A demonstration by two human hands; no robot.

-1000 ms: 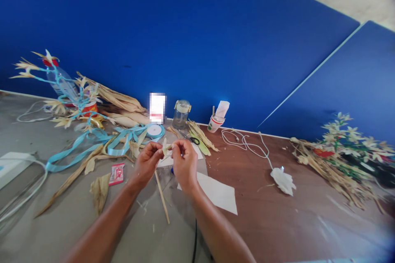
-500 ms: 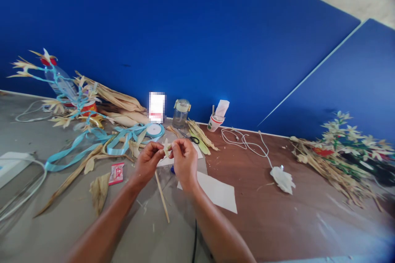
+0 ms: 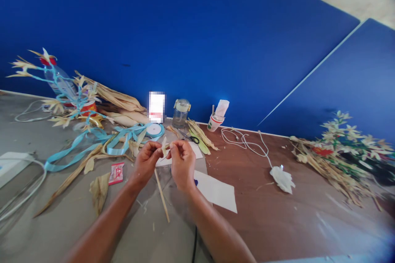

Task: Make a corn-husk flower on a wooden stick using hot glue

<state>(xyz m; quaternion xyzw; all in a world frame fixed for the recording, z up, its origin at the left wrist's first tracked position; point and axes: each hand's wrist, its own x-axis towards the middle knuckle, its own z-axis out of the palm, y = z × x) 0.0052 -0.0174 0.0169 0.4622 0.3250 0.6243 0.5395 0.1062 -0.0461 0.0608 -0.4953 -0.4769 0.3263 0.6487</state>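
A small, pale corn husk flower (image 3: 164, 147) is held up between my two hands near the middle of the table. My left hand (image 3: 145, 164) pinches it at its lower left with thumb and forefinger. From the other side, the closed fingertips of my right hand (image 3: 182, 162) meet its right end; the exact grip there is partly hidden. Below the hands lies a thin wooden stick (image 3: 162, 196). White paper (image 3: 217, 191) lies under and beside my right wrist. Just beyond the fingers are a roll of blue ribbon (image 3: 154, 130) and black-handled scissors (image 3: 194, 139).
Dried corn husks (image 3: 119, 98) and a blue-stemmed husk flower branch (image 3: 57, 76) fill the left back. A glass jar (image 3: 181, 114) and paper cup (image 3: 215, 123) stand by the blue partition (image 3: 197, 41). A white cable (image 3: 247, 146) and another flower bunch (image 3: 348, 144) lie rightward.
My right hand has shifted slightly left and turned a little. The husk flower has moved slightly left and down, with its petals showing more. Things on the table stay put.
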